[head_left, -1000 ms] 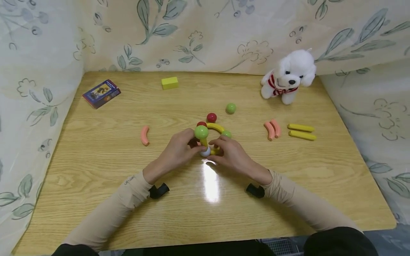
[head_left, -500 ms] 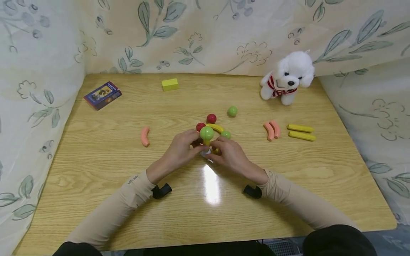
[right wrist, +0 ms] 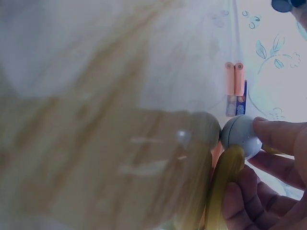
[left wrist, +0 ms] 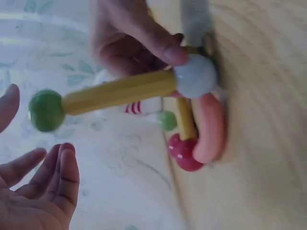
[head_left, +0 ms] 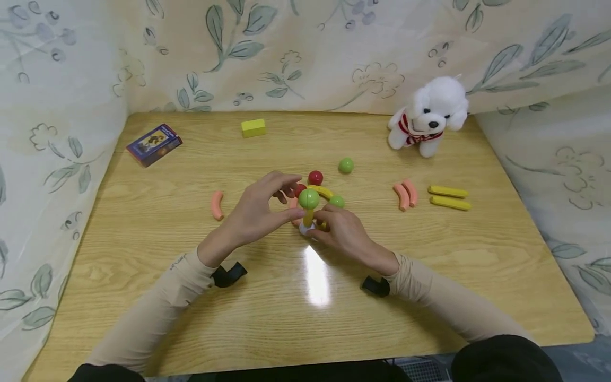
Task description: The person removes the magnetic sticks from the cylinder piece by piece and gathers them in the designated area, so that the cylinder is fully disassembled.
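A yellow stick (left wrist: 120, 92) stands up from a white ball (left wrist: 194, 75), with a green ball (head_left: 308, 199) on its top end. My right hand (head_left: 345, 231) pinches the white ball low at the table; its other fingers lie by a yellow curved piece (right wrist: 225, 175) in the right wrist view. Left of the upright stick, my left hand (head_left: 258, 208) has its fingers spread, apart from the green ball in the left wrist view. A pink curved stick (left wrist: 210, 127) runs from the white ball to a red ball (left wrist: 188, 158). Another yellow curved stick (head_left: 321, 191) leads to a second green ball (head_left: 337, 201).
Behind the joined pieces lie a red ball (head_left: 315, 178) and a loose green ball (head_left: 346, 165). Pink sticks (head_left: 402, 197) and yellow sticks (head_left: 450, 203) lie right, one pink stick (head_left: 217, 206) left. Farther back are a box (head_left: 154, 144), yellow block (head_left: 253, 128) and toy dog (head_left: 431, 116).
The green-topped stick has shifted slightly right between the earlier frames. My left hand has since let go and drawn back up and left, its fingers spreading. My right hand stays at the white ball.
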Demonstrator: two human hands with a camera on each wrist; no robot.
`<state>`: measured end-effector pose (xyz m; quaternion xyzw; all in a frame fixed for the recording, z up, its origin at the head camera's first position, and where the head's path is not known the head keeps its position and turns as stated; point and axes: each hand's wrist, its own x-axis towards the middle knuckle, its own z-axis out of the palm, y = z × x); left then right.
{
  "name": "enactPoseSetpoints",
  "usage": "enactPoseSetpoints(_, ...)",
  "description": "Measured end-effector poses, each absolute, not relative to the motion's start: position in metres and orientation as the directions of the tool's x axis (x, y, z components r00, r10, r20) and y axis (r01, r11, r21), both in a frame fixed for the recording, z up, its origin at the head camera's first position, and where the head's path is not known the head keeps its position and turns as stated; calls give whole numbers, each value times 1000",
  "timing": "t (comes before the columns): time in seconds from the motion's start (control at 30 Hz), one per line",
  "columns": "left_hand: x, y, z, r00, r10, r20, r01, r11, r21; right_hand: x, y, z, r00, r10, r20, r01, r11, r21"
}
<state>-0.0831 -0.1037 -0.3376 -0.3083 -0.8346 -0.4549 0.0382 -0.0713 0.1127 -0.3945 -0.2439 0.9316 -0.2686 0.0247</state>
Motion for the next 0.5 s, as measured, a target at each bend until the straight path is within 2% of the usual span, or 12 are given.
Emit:
enactPoseSetpoints(0.17,-85,-94,-334,-752,507,421,628,359,690,-72,113,-393,-870,-481,110,-463,719,-517)
enactPoseSetpoints(0.5,-86,-89,-337,-721,472,506,679,338,652,-74,112,-393,-868,-476,140,-466,683,-563)
